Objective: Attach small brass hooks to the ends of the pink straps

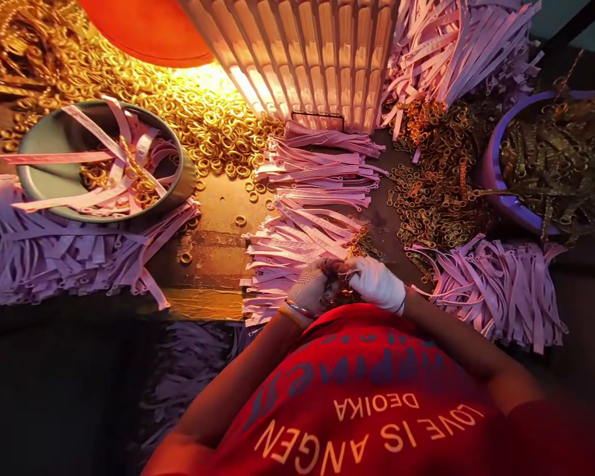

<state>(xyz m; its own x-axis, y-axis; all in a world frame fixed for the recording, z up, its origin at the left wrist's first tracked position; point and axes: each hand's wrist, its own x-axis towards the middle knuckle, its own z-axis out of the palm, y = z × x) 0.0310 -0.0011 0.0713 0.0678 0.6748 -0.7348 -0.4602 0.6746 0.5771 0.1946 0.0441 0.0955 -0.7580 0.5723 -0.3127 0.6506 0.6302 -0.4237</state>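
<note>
My left hand [307, 291], in a pale dotted glove with bands at the wrist, is closed close against my red shirt. Just to its right, my right hand [378, 285], in a white glove, has its fingers pinched together. Small dark and metallic bits show between the fingertips, too small and shaded to name. Rows of pink fabric straps [307, 231] lie on the table under and beyond my left hand. A few gold-coloured metal pieces [359, 243] rest on the straps just beyond my right hand.
Left stands a green bowl [44, 185] holding straps and rings, with more straps beneath. Gold rings [218, 125] heap up behind it. A ribbed panel [317, 59] rises at the back. Right are loose metal clasps [436, 198], a purple basin [493, 165] and a strap pile [496, 284].
</note>
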